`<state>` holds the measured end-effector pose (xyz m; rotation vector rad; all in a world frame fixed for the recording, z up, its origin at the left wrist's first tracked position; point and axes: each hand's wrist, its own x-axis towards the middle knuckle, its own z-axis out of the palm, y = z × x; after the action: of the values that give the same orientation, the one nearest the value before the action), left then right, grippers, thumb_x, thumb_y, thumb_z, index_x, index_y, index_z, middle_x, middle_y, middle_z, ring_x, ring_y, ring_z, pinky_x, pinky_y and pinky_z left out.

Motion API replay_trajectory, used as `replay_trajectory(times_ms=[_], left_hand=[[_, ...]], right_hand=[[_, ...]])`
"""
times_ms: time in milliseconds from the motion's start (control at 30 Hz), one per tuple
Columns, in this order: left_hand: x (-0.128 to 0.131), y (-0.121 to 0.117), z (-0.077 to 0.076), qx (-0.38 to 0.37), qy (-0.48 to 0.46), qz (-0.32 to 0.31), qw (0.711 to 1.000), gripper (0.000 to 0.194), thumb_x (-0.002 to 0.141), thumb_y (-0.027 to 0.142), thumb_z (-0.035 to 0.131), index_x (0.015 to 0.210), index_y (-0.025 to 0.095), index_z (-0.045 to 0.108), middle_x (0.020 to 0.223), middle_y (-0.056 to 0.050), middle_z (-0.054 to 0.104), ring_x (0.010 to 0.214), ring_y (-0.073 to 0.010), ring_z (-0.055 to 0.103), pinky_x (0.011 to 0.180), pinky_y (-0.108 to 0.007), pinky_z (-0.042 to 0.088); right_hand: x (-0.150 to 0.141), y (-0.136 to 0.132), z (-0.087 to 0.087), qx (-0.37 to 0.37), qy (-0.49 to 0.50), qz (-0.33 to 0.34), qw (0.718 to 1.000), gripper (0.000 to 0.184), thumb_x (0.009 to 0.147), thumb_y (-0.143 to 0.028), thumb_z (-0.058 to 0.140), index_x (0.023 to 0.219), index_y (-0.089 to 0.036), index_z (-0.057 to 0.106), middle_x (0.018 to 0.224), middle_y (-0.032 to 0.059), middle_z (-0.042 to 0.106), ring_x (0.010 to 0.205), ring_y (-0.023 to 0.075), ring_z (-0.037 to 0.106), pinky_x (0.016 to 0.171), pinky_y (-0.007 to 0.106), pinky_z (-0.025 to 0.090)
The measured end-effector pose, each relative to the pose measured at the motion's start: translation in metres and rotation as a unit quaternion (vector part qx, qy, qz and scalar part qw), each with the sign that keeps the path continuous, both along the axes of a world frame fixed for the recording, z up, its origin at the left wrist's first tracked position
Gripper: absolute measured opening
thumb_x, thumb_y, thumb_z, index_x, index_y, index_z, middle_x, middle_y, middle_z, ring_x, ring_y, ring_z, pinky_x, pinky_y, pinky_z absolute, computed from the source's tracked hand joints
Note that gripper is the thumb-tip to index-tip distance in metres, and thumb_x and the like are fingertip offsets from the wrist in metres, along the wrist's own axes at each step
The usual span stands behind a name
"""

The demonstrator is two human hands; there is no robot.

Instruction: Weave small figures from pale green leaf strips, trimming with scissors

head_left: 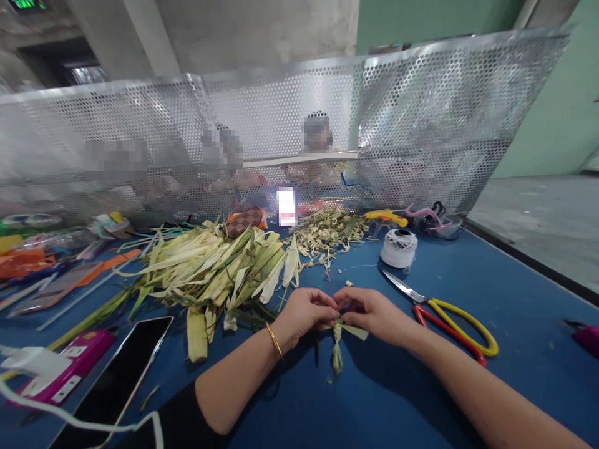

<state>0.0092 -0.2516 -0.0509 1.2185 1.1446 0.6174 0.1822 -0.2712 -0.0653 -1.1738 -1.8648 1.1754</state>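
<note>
My left hand [306, 315] and my right hand [369, 312] meet over the middle of the blue table, fingertips pinched close together. Between them is a braided corn husk piece [337, 343], whose plaited tail hangs down toward me. One loose strip sticks out to the right under my right hand. The upper end of the braid is hidden behind my fingers. A large heap of corn husks [219, 265] lies to the left, beyond my left forearm. Scissors [440, 312] with red and yellow handles rest open-bladed right of my right hand. Behind them stands a spool of white string [399, 248].
A perforated metal screen [290, 118] closes off the far edge, with people behind it. A pile of small husk knots [332, 234] and a yellow-handled tool [386, 217] lie before it. At left are a phone [124, 374] and a purple power strip [70, 368] with white cable.
</note>
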Motion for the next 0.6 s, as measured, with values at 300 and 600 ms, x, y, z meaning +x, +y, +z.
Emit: replay_trajectory(times_ms=[300, 600], left_hand=[[0.0, 0.002, -0.009, 0.033, -0.005, -0.01, 0.999, 0.012, 0.058, 0.014, 0.071, 0.066, 0.013, 0.062, 0.057, 0.001, 0.061, 0.052, -0.0084, 0.056, 0.05, -0.019, 0.04], [-0.002, -0.003, -0.008, 0.368, 0.226, -0.073, 0.899, 0.015, 0.071, 0.013, 0.056, 0.077, 0.02, 0.068, 0.074, 0.0, 0.069, 0.07, -0.014, 0.06, 0.065, -0.022, 0.041]], right_hand=[[-0.005, -0.003, -0.003, 0.034, -0.045, -0.005, 0.998, 0.025, 0.069, -0.01, 0.056, 0.092, -0.02, 0.06, 0.07, -0.0033, 0.06, 0.058, 0.0099, 0.048, 0.052, 0.02, 0.036], [-0.006, -0.002, -0.002, 0.012, -0.052, -0.046, 0.998, 0.02, 0.066, -0.011, 0.056, 0.084, -0.02, 0.059, 0.072, -0.0021, 0.064, 0.063, 0.013, 0.057, 0.056, 0.022, 0.041]])
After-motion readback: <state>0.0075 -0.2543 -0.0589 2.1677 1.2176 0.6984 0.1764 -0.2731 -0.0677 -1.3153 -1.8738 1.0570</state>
